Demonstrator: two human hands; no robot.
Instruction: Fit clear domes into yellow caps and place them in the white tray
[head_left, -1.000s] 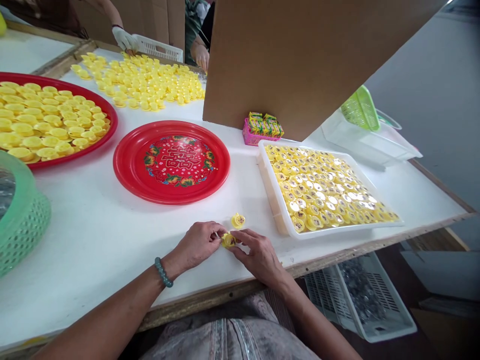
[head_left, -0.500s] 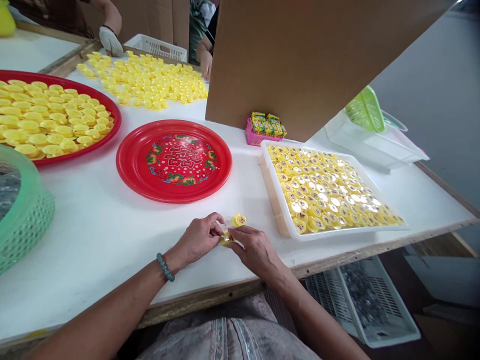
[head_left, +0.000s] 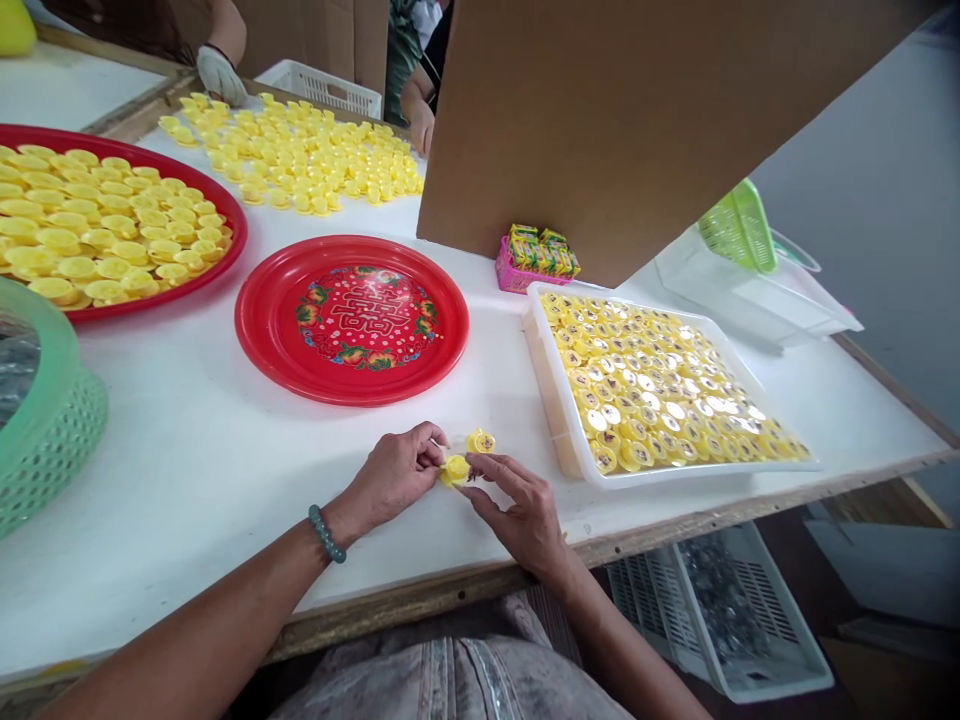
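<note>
My left hand point(head_left: 394, 475) and my right hand point(head_left: 521, 510) meet over the white table point(head_left: 187, 470) near its front edge. Both pinch one small yellow plastic piece point(head_left: 454, 470) between their fingertips. A second yellow piece point(head_left: 481, 441) lies on the table just beyond them. To the right stands a white tray point(head_left: 559, 430) packed with several yellow pieces bearing shiny stickers. An empty red plate point(head_left: 352, 320) with a printed centre lies straight ahead.
A large red plate point(head_left: 217, 215) of yellow pieces sits far left, a green basket point(head_left: 45, 440) at the left edge. Loose yellow pieces point(head_left: 300, 160) cover the far table, where other people's hands point(head_left: 221, 75) work. A cardboard sheet point(head_left: 600, 120), a pink box point(head_left: 536, 262) and a clear bin point(head_left: 750, 290) stand behind the tray.
My hands stay together on the yellow piece, turning it slightly between the fingers. The view has drifted a little to the left and down. The other person's gloved hand moved left.
</note>
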